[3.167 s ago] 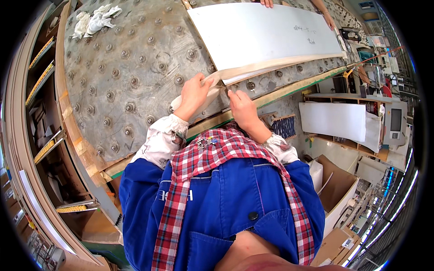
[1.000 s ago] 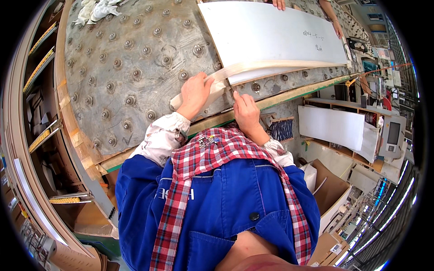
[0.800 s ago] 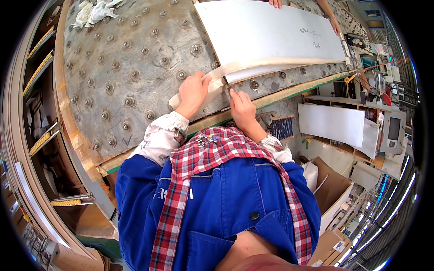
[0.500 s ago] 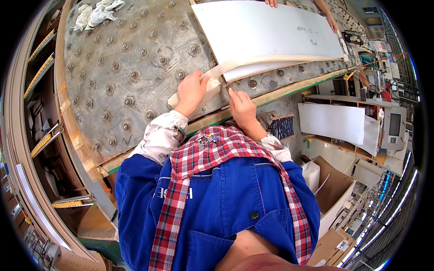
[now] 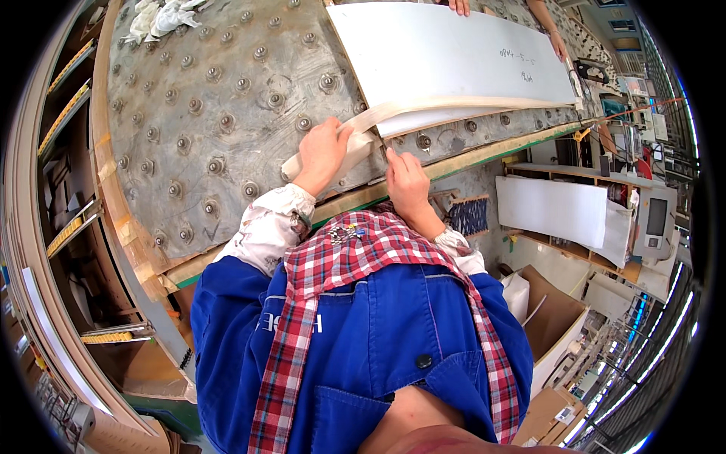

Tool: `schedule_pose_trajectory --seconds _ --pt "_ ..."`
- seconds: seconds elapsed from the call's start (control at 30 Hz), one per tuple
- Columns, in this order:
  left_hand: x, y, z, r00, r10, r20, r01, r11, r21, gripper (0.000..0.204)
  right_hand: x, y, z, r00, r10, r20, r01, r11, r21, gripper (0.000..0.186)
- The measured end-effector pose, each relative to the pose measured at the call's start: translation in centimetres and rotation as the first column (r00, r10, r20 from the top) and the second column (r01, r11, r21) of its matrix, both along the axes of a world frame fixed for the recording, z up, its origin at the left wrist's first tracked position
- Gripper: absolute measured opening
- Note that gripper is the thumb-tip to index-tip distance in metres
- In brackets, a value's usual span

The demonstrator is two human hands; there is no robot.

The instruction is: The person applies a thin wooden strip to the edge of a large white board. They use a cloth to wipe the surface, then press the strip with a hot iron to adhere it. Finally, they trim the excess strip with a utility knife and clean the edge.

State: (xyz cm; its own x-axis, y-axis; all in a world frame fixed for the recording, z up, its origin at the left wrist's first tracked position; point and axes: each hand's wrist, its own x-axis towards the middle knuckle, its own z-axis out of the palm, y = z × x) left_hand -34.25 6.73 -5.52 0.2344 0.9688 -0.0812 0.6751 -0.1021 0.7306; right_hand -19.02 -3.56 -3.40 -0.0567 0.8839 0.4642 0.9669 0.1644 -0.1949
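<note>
A white panel (image 5: 446, 57) lies on the ball-studded metal table, its near left corner close to my hands. Along its near edge runs a pale beige strip (image 5: 423, 104), bowed at the left and passing under my left thumb. My left hand (image 5: 321, 155) is closed round this strip, and a wider pale length of similar material (image 5: 354, 157) lies under the hand. My right hand (image 5: 407, 181) is closed in a pinch just below the panel's corner; a small dark, thin thing shows at its fingertips, too small to name.
Steel ball rollers stud the table (image 5: 249, 140), which has a wooden rim (image 5: 484, 157). White cloths (image 5: 162, 19) lie at the far left. Another person's hands (image 5: 457, 6) touch the panel's far side. Shelves stand left; a brown-lined box (image 5: 556, 318) sits at the right.
The whole view has shifted slightly. Both hands keep almost the same place at the panel's corner, with the strip still in my left hand.
</note>
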Motion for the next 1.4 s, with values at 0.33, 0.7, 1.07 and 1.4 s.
schedule_pose_trajectory --seconds 0.33,0.7,1.07,1.4 --pt "0.0 0.0 0.0 1.000 -0.003 -0.017 0.003 1.000 0.030 0.032 0.1 -0.1 0.4 0.999 0.003 -0.034 -0.002 1.000 0.031 0.028" --pt "0.1 -0.2 -0.5 1.000 0.003 0.016 -0.005 0.996 0.090 0.031 -0.1 0.7 -0.6 0.999 0.015 -0.041 -0.014 0.999 0.034 0.028" --pt "0.0 -0.2 -0.2 1.000 0.005 0.006 -0.005 0.994 0.113 0.029 -0.1 0.4 0.1 1.000 0.002 -0.019 -0.001 1.000 0.030 0.031" --pt "0.1 -0.2 0.2 1.000 0.006 -0.002 -0.006 0.994 0.105 0.027 -0.3 1.2 -0.9 0.998 0.008 -0.056 -0.004 0.997 0.074 0.028"
